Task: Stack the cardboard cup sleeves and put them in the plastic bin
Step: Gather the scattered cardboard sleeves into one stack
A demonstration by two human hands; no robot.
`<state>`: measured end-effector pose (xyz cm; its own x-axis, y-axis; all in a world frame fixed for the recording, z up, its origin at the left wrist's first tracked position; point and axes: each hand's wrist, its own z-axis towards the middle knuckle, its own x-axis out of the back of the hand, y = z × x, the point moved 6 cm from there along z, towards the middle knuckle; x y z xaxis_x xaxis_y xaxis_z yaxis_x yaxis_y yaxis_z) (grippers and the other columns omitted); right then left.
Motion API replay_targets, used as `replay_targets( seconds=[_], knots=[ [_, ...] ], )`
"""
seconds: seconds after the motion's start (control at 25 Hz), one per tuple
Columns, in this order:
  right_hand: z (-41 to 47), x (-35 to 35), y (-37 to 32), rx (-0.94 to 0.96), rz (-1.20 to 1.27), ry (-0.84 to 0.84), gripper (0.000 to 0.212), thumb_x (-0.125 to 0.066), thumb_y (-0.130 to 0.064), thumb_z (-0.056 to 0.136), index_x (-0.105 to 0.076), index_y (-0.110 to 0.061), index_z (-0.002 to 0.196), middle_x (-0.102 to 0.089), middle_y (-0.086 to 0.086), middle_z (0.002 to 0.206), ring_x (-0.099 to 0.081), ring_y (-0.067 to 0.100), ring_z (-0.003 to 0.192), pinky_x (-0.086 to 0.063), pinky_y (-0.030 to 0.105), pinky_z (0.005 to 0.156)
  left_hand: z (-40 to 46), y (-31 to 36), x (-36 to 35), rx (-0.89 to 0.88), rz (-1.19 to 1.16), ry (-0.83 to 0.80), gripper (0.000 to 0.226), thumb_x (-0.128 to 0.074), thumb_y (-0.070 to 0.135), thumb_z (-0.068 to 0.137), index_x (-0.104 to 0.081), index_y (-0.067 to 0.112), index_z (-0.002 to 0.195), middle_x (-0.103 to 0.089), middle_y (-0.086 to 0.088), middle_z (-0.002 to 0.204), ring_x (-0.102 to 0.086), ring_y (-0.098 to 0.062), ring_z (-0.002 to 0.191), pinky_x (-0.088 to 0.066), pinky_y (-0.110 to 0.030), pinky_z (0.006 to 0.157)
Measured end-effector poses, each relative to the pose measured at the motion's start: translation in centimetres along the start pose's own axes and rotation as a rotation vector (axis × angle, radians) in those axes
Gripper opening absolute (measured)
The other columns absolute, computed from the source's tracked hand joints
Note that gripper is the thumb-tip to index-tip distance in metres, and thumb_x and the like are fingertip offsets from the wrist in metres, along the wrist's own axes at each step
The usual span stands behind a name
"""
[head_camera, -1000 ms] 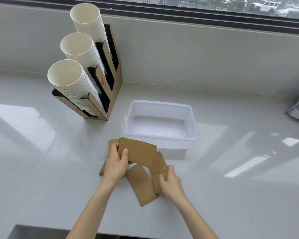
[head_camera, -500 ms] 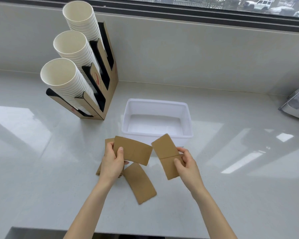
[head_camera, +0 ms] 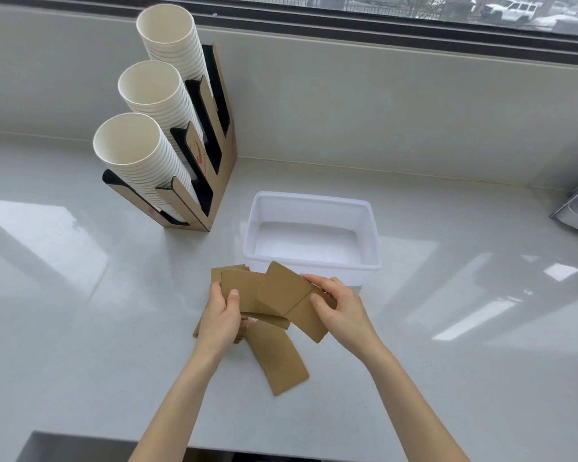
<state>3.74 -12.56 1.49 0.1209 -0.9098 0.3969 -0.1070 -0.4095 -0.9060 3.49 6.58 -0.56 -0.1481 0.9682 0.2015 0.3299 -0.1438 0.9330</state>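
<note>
Over the counter [head_camera: 80, 311], the right hand [head_camera: 339, 306] now lays its pinched sleeve [head_camera: 294, 300] onto the left hand's [head_camera: 222, 313] gripped stack [head_camera: 241, 288], one loose sleeve [head_camera: 277, 358] still outside the empty bin [head_camera: 369, 228].

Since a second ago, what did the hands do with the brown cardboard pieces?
The right hand picked a sleeve up off the counter and carried it left, onto the sleeve in the left hand, so the two now overlap. The left hand kept its grip on its own sleeve. One loose sleeve stayed on the counter, and the plastic bin stayed empty.
</note>
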Motion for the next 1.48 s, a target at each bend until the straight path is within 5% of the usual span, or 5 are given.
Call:
replay_targets(
  seconds=[0.16,0.52,0.76,0.96,1.48],
  knots=[
    [0.4,-0.7,-0.1,0.017,-0.051,-0.023,0.037,-0.043,-0.016,0.089,-0.058,-0.034,0.117,-0.054,-0.005,0.095,-0.053,0.003,0.087,-0.042,0.007,0.069,-0.3,0.3,-0.9,-0.001,0.009,-0.062,0.016,-0.028,0.020,0.095,-0.043,0.017,0.102,-0.056,-0.005,0.101,-0.061,-0.024,0.086,-0.050,-0.013,0.048],
    [1.0,-1.9,-0.8,0.098,-0.110,0.034,0.031,-0.050,-0.020,0.087,-0.056,-0.026,0.117,-0.043,-0.015,0.092,-0.046,-0.016,0.087,-0.035,-0.005,0.070,-0.6,0.4,-1.4,-0.064,0.002,-0.082,0.012,-0.048,0.022,0.090,-0.044,0.022,0.101,-0.062,0.007,0.086,-0.065,-0.016,0.072,-0.042,-0.007,0.041],
    [-0.4,-3.7,3.2,-0.142,-0.390,-0.043,0.041,-0.053,-0.033,0.086,-0.045,-0.014,0.122,-0.045,0.004,0.117,-0.048,0.018,0.107,-0.041,0.027,0.089,0.5,0.1,2.2,-0.057,0.006,0.091,0.016,-0.048,0.023,0.089,-0.043,0.020,0.104,-0.058,0.000,0.098,-0.061,-0.032,0.097,-0.051,-0.046,0.089],
    [-2.2,-8.1,5.9,-0.297,-0.589,-0.129,0.071,-0.062,-0.045,0.074,-0.033,-0.007,0.126,-0.034,0.009,0.127,-0.034,0.027,0.121,-0.033,0.036,0.096,0.3,0.2,1.9,-0.056,0.009,0.090,0.016,-0.045,0.023,0.090,-0.042,0.021,0.105,-0.058,-0.001,0.100,-0.061,-0.032,0.099,-0.050,-0.047,0.090],
    [-1.8,-5.5,5.9,-0.280,-0.235,-0.029,0.035,-0.035,-0.009,0.089,-0.044,-0.014,0.123,-0.063,0.011,0.111,-0.057,0.030,0.099,-0.045,0.037,0.085,0.5,-0.1,2.3,-0.066,-0.040,0.105,0.016,-0.044,0.022,0.089,-0.042,0.022,0.106,-0.058,0.009,0.092,-0.061,-0.029,0.097,-0.051,-0.049,0.090]
  ],
)
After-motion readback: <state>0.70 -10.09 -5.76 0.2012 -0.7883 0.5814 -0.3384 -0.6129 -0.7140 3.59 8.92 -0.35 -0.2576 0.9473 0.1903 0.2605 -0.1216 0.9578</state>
